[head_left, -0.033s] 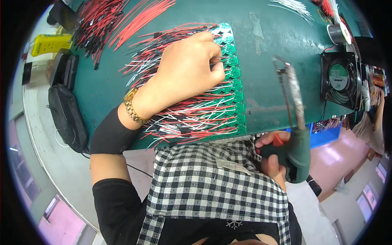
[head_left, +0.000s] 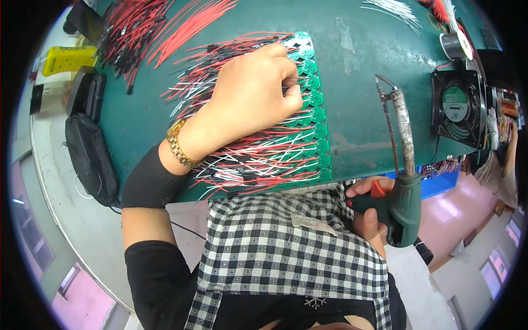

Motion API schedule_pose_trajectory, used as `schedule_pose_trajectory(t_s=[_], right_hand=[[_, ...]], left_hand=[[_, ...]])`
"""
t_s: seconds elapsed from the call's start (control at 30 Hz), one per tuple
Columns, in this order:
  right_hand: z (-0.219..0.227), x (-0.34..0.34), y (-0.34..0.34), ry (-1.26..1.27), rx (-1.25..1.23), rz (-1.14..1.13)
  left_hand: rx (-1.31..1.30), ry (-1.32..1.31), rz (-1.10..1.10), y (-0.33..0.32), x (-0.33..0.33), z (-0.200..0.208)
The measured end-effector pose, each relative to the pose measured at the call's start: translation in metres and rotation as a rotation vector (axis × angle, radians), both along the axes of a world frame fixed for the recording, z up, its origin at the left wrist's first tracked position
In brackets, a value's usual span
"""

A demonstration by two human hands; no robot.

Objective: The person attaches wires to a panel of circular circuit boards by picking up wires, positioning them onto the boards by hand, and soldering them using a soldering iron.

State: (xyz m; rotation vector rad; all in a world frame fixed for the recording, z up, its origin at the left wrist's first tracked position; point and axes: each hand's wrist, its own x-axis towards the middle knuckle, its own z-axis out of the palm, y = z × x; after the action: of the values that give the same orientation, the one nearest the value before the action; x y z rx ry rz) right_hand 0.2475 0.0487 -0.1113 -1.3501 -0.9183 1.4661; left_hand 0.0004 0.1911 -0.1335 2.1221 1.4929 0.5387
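Observation:
My left hand [head_left: 256, 88] rests over a row of small green circuit boards [head_left: 316, 115] joined in a strip. Its thumb and forefinger are pinched together at the boards, around what looks like a thin wire; the fingertips are partly hidden. Red, white and black wires [head_left: 258, 151] run leftward from the boards under my hand and wrist. Lower right, off the table's near edge, my right hand [head_left: 371, 214] is wrapped round the green handle of a soldering gun [head_left: 404, 209] with a red trigger. Its long metal barrel and tip point up over the table, apart from the boards.
Bundles of red and black wires [head_left: 129, 38] and loose red wires [head_left: 192, 27] lie far left. White wires [head_left: 399, 11], a solder spool [head_left: 456, 45] and a black fan [head_left: 455, 104] are at the right. A black mesh pouch [head_left: 91, 159] and yellow bottle [head_left: 69, 59] line the left edge.
The soldering gun has shifted slightly to the right in my right hand, its barrel now sharper. My left hand stays in place at the boards.

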Motion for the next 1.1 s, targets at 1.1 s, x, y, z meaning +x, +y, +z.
schedule_pose_trajectory(t_s=[1.1], right_hand=[[-0.035, 0.033, -0.002, -0.052, -0.042, 0.273]], left_hand=[[0.049, 0.015, 0.051, -0.007, 0.003, 0.070]])
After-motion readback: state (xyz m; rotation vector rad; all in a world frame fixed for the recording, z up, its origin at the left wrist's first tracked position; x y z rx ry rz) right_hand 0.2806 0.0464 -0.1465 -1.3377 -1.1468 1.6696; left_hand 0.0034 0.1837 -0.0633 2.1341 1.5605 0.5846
